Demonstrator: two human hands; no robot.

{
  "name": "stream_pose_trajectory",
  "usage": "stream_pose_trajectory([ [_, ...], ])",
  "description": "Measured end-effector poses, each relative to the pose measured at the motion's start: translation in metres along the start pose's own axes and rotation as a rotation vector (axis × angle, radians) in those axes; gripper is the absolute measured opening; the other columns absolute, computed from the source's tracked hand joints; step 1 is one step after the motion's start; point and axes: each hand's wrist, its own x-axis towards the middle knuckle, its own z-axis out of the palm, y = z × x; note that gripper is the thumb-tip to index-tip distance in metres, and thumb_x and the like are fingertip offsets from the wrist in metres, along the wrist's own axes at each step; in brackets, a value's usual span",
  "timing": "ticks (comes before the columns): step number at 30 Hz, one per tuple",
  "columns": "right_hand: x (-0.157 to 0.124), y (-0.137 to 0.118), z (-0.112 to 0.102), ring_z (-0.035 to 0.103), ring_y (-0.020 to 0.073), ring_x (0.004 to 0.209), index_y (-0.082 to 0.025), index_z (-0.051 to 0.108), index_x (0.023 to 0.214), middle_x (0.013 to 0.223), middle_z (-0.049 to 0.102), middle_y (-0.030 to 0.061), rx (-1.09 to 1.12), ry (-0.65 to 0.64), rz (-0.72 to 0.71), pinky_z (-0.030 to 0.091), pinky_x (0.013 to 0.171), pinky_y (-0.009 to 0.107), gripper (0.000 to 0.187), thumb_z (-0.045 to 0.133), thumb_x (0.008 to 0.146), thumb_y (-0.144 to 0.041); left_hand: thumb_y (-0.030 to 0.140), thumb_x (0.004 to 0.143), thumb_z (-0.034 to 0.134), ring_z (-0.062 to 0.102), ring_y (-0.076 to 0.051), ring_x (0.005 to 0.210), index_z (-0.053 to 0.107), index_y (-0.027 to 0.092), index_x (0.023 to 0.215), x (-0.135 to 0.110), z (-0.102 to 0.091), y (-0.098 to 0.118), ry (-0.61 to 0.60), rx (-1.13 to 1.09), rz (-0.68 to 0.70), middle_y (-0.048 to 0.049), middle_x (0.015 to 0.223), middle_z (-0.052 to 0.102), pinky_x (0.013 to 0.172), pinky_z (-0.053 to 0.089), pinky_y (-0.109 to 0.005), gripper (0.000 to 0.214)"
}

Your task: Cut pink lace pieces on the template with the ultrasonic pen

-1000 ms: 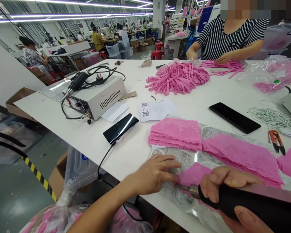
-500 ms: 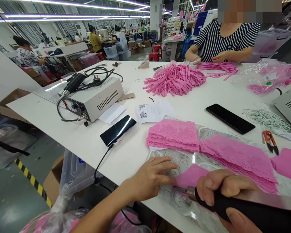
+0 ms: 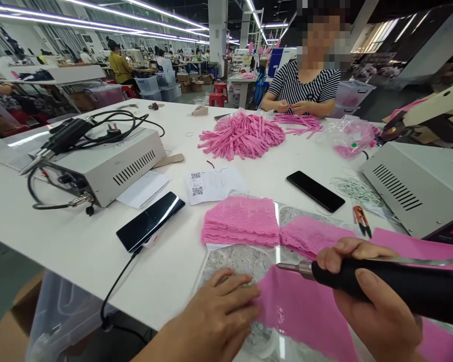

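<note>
Where lamps (image 3: 166, 13) glow, a tabletop (image 3: 264, 176) spreads.

Two near phones (image 3: 315, 191), two vented grey boxes (image 3: 121, 163), two black-handled tools (image 3: 392, 281), two lace stacks (image 3: 241, 221), one orange snips (image 3: 361, 220).

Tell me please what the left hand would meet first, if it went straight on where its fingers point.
Probably the flat pink cloth: the left hand seems to have its fingertips at the cloth's edge. The metal tip of the black tool may come next, but depth is unclear.

Garment workshop; pink fabric stacks (image 3: 239, 218), sewing machines (image 3: 135, 56), workers (image 3: 121, 68)
</note>
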Motion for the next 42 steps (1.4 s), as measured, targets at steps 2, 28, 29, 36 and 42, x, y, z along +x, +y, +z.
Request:
stream_pose_trajectory([
  [2,0.0,0.002,-0.001,0.054,0.013,0.062,-0.026,0.063,0.088,0.087,0.051,0.0001,0.0,-0.01,0.002,0.056,0.059,0.031,0.008,0.068,0.082,-0.025,0.019,0.093,0.05,0.056,-0.02,0.121,0.064,0.017,0.111,-0.001,0.0,-0.001,-0.008,0.014,0.006,-0.007,0.118,0.068,0.109,0.038,-0.036,0.023],
  [28,0.014,-0.021,-0.028,0.054,0.0125,0.062,-0.022,0.063,0.085,0.087,0.053,0.0011,-0.051,0.136,-0.095,0.052,0.061,0.03,0.008,0.068,0.079,-0.023,0.015,0.097,0.042,0.062,-0.024,0.113,0.064,0.01,0.116,0.034,0.081,0.013,0.188,0.269,0.147,-0.0099,0.121,0.067,0.095,0.052,-0.037,0.029],
  [29,0.014,-0.021,-0.031,0.054,0.0121,0.061,-0.022,0.063,0.085,0.086,0.053,0.0008,-0.052,0.144,-0.1,0.052,0.061,0.03,0.008,0.068,0.079,-0.023,0.016,0.097,0.042,0.062,-0.024,0.114,0.064,0.011,0.115,0.034,0.082,0.012,0.19,0.264,0.155,-0.0091,0.121,0.067,0.095,0.053,-0.038,0.029],
  [36,0.012,-0.019,-0.034,0.055,0.012,0.062,-0.022,0.062,0.088,0.087,0.052,0.0008,-0.026,0.132,-0.081,0.051,0.061,0.03,0.009,0.067,0.081,-0.025,0.019,0.098,0.045,0.061,-0.023,0.117,0.066,0.014,0.113,0.034,0.08,0.008,0.177,0.264,0.19,-0.006,0.121,0.067,0.095,0.055,-0.037,0.026],
  [42,0.009,-0.018,-0.034,0.055,0.0127,0.061,-0.024,0.062,0.089,0.087,0.052,0.0011,-0.011,0.107,-0.056,0.051,0.058,0.03,0.009,0.067,0.082,-0.026,0.02,0.098,0.046,0.061,-0.022,0.118,0.065,0.014,0.114,0.035,0.077,0.008,0.141,0.256,0.194,-0.0061,0.123,0.066,0.096,0.055,-0.036,0.026],
])
